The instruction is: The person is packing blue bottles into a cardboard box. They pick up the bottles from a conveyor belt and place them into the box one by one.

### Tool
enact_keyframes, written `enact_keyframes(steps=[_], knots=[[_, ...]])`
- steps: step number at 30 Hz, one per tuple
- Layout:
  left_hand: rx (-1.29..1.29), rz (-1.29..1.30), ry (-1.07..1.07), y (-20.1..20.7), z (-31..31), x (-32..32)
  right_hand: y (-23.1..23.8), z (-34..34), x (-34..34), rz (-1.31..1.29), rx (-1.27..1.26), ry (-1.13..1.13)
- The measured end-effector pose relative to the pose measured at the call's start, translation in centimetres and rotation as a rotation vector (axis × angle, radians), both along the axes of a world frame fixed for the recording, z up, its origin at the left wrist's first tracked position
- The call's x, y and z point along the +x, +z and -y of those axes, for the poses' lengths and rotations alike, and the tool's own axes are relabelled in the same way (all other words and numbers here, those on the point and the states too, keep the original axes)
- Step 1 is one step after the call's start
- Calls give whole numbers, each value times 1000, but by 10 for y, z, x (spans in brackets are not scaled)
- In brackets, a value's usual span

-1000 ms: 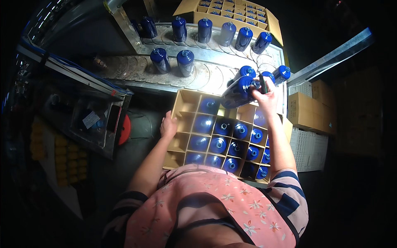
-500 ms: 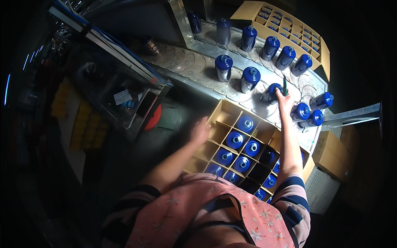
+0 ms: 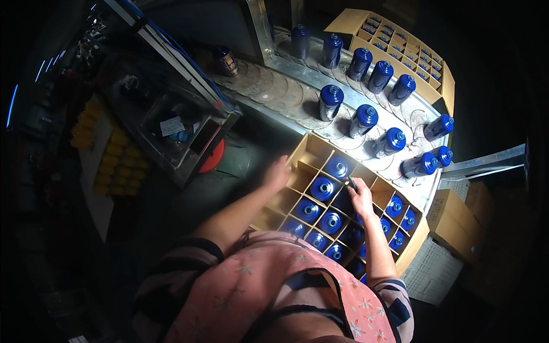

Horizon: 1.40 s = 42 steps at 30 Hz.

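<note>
My right hand (image 3: 361,199) is over the near divided cardboard box (image 3: 424,237), fingers closed round a slim dark green pen-like stick (image 3: 353,184). Below its fingertips lies a shaded cell; whether they touch a bottle there I cannot tell. My left hand (image 3: 278,173) is at the box's left rim, fingers partly shadowed and seemingly stretched out, with no object seen in it. Blue glossy bottles (image 3: 330,222) with narrow necks stand upright in many of the box's cells. Beyond the box, blue bottles (image 3: 364,120) stand on the conveyor (image 3: 286,94), the closest (image 3: 391,142) leaning slightly.
Another divided box (image 3: 349,23) of bottles stands behind the conveyor. Cartons (image 3: 454,220) are stacked at right, below a metal bar (image 3: 492,160). To the left are a red round lid-like thing (image 3: 213,157), a metal-framed bench (image 3: 177,166) and yellow pieces (image 3: 117,157).
My right hand has left a bottle on the conveyor and come back over the box, stick still in it. Front-row bottles have shifted right, back-row ones left. My left hand stays by the rim.
</note>
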<state>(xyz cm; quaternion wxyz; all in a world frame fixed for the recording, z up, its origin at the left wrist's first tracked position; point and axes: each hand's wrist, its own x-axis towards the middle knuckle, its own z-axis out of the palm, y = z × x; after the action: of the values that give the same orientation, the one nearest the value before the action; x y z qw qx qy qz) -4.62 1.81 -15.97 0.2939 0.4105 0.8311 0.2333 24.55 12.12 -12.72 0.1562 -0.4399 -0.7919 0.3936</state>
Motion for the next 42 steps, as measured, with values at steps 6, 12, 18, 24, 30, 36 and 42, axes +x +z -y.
enact_keyframes(steps=[6, 12, 18, 24, 30, 36, 42], knots=[[-18, -4, 10, -6, 7, -3, 13, -3, -35, 60, 64, -220], [-28, -4, 14, -7, 9, -3, 14, -21, -65, 350, 51, -19], [-2, -6, -20, -6, 7, -7, 10, -17, -69, 317, 85, -127], [-66, 13, -26, -6, 13, -6, 67, -19, -70, -213, 13, -282], [-73, 0, 15, -3, 2, -11, 149, -90, -58, -758, 54, -267], [-106, 6, -22, 9, -5, -5, 81, -153, -109, -452, 190, -430], [-94, -25, -18, -5, -21, -17, 14, -209, -141, -199, 195, -451]])
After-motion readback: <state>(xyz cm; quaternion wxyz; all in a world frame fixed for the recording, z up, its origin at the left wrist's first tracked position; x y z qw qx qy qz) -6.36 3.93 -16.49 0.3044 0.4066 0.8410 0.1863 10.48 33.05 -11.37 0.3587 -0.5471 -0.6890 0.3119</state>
